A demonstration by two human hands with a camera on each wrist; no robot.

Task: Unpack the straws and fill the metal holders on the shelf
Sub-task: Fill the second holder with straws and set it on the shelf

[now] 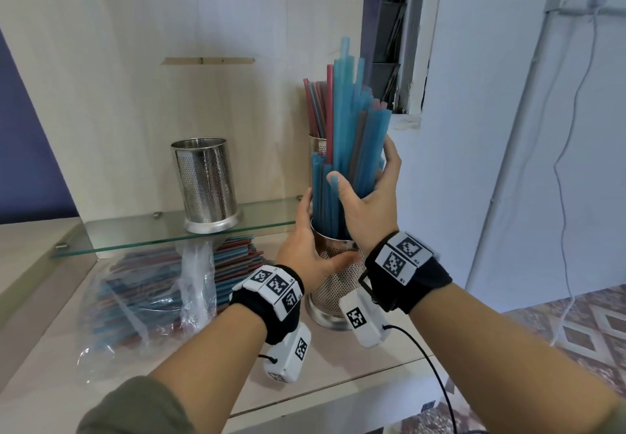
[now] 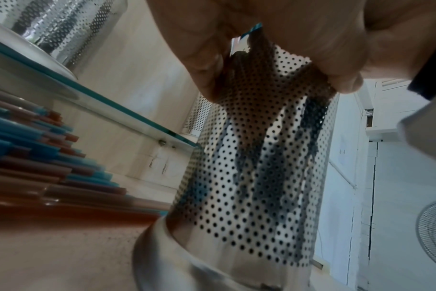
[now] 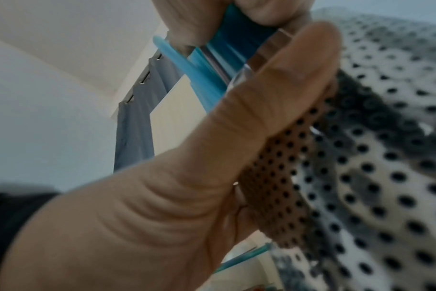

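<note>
Two forearms are reaching forward, each wrist wearing a black band with white marker blocks. Her or his left hand is curling round the upper wall of a perforated steel cylinder holder, thumb across the front just under the rim, steadying it where it is standing on the pale countertop. From the left wrist view the fingers are wrapping the mesh near the top, and dark straw shapes are showing through the holes.

Right hand is gripping a thick bundle of mostly blue plastic straws, thumb in front and fingers behind, with the lower ends sitting inside that holder and the tops fanning upward at uneven heights; a few reddish ones are mixed in.

Behind the bundle, a second perforated holder is standing at the right end of the glass shelf, holding red and blue straws upright. Well apart to the left on the same shelf, a third perforated steel holder is standing upright.

Under the shelf, a clear plastic bag of red and blue straws is lying open on the countertop.
</note>
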